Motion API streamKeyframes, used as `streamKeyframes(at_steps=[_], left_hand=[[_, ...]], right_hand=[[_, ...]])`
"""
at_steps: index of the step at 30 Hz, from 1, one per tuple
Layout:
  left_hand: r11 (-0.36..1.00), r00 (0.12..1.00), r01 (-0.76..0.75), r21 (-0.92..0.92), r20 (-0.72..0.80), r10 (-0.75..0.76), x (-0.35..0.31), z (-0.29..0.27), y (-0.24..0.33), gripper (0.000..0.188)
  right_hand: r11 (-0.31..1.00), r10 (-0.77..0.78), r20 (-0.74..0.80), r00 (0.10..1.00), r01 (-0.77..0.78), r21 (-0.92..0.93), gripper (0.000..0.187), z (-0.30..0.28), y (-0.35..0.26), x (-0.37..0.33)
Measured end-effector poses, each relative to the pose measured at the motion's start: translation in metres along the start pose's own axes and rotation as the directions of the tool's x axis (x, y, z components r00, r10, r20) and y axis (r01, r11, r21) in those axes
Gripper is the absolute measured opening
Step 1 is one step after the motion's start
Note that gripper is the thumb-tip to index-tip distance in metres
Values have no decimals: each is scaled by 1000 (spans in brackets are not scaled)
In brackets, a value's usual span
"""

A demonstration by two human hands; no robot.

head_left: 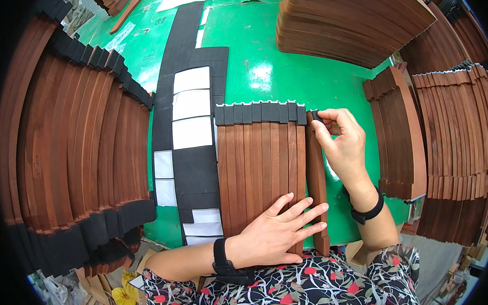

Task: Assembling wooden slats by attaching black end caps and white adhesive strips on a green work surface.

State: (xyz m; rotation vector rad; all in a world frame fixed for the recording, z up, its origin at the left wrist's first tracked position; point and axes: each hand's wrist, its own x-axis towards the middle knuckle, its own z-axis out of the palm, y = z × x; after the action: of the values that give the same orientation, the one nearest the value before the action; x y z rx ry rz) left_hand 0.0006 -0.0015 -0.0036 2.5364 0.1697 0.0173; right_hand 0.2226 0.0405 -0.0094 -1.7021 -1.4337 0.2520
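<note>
A row of brown wooden slats (259, 170) lies side by side before me, their far ends covered by black pads (260, 113) with a white jagged edge. My left hand (273, 229) rests flat across the near part of these slats, fingers spread, its fingertips reaching a separate slat. That single wooden slat (316, 178) lies just right of the row, slightly tilted. At its far end my right hand (341, 138) pinches a small black pad (316, 116) between thumb and forefinger. Whether the pad is fixed to the slat I cannot tell.
Black foam sheets (190, 172) with white backing patches (193, 105) lie left of the row on the green table (243, 69). Stacked slats with black ends (79, 138) stand at the left. More wooden stacks stand at the back (344, 31) and right (397, 133).
</note>
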Motion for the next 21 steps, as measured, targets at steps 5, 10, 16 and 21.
streamKeyframes(at_steps=[5, 10, 16, 21], left_hand=[[1000, 1000, -8, -13, -4, 8, 1, -1, 1, 86], [1000, 1000, -1, -13, -6, 1, 0, 0, 0, 86], [1000, 1000, 0, -10, -5, 0, 0, 0, 0, 86], [1000, 1000, -4, -8, -7, 4, 0, 0, 0, 86]], right_hand=[[998, -9, -88, 996, 14, 56, 12, 1, 0, -1], [996, -4, -103, 995, 12, 85, 12, 3, -1, -1], [998, 2, -85, 996, 4, 70, 12, 5, 1, -2], [996, 20, -87, 996, -12, 90, 12, 4, -1, -2]])
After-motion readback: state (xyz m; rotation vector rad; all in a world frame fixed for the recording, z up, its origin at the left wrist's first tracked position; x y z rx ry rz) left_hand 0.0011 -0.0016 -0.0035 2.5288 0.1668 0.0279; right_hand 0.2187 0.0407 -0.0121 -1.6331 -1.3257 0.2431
